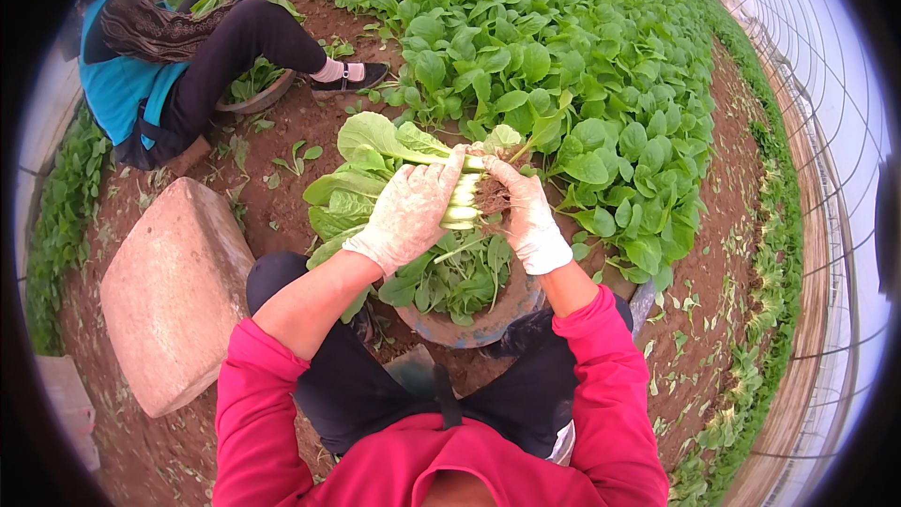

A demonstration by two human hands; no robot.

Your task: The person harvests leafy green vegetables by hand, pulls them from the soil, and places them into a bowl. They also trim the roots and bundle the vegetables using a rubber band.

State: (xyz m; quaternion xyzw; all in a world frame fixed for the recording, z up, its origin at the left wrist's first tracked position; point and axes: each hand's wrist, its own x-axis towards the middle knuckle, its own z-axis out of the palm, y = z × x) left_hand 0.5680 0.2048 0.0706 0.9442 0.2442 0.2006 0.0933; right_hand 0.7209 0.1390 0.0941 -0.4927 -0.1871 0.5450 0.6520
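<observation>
Both my hands wear thin, soil-stained whitish gloves. My left hand [415, 204] is closed around a bunch of leafy greens [461, 201], its pale stems side by side and its leaves spreading to the left. At the root end, my right hand [522, 204] has thumb and fingers on the soil-caked roots [493, 196] and a stem at the top of the bunch. Under my hands, between my legs, a round, soil-smeared basin [457, 334] holds loose leaves and small plants.
A dense bed of leafy greens [563, 49] grows ahead. At the upper left a person [134, 77] sits holding greens beside another basin [264, 97]. A large pale block [172, 289] stands on the soil at my left. Pulled plants [732, 401] line the right, near the greenhouse wall [830, 155].
</observation>
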